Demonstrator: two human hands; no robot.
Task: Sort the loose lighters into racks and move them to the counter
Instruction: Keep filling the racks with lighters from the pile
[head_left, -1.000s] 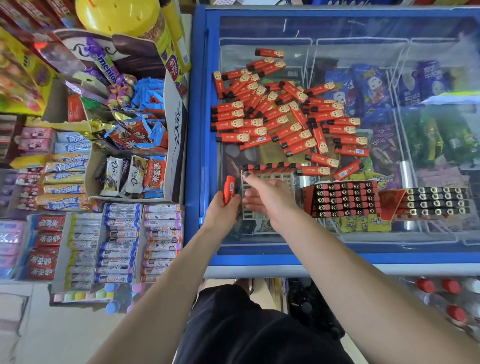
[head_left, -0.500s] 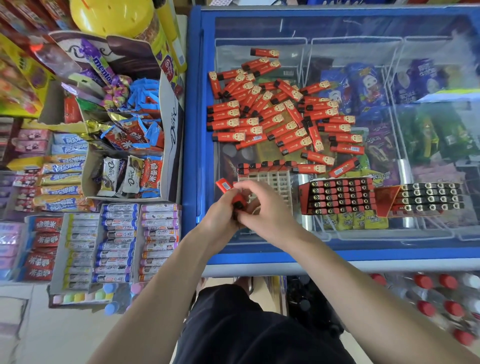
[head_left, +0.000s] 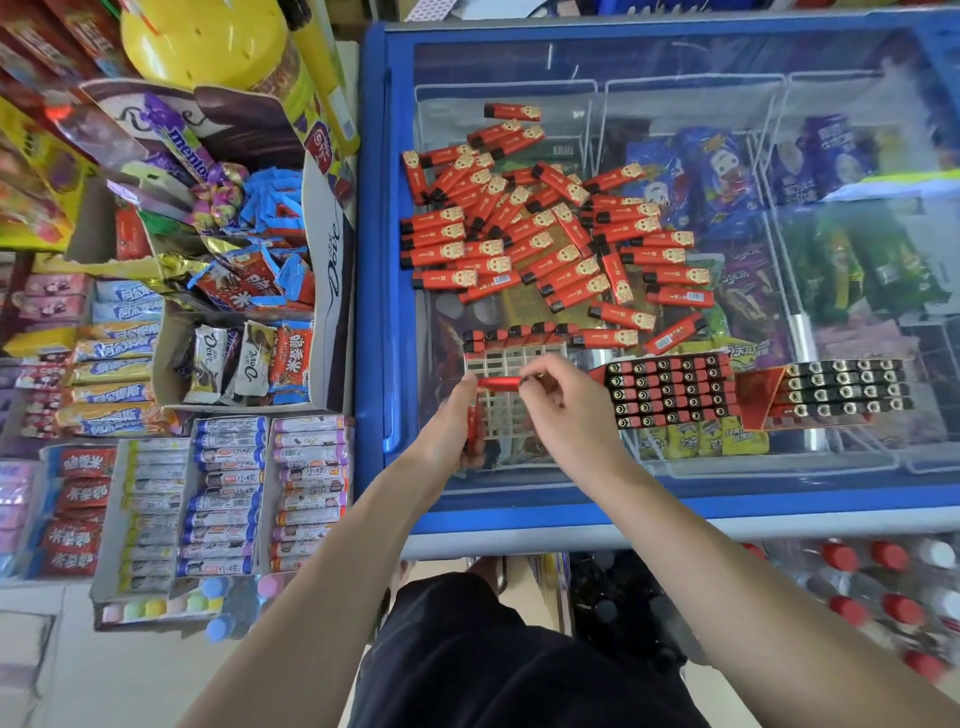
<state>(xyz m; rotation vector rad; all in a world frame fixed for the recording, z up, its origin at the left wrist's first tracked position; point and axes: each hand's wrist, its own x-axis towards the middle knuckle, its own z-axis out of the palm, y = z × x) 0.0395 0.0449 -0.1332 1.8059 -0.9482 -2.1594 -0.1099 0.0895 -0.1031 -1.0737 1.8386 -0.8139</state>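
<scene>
The left hand (head_left: 451, 427) covers the near left corner of the empty rack (head_left: 511, 395), and a red lighter (head_left: 474, 422) lies half buried in its curled fingers, so I cannot make out how much of it there is. The right hand (head_left: 563, 402) hides the rack's right side. Between them both hands pinch a second lighter (head_left: 498, 384), held level above the grid, left fingertips on one end, right thumb and forefinger on the other.

Along the rack's far edge stand about six lighters (head_left: 519, 332) already slotted (their caps blur together, so the count is rough). Beyond, on the freezer lid (head_left: 675, 499), sprawls the loose pile (head_left: 545, 228), several dozen overlapping, too tangled to count.

To the right sit two filled racks: the red one (head_left: 667, 389), five rows deep, touching the right hand's knuckles, and a darker one (head_left: 844, 389) just beside it, near the lid's right edge.

Both forearms reach in from the near edge, wrists bent slightly inward.
</scene>
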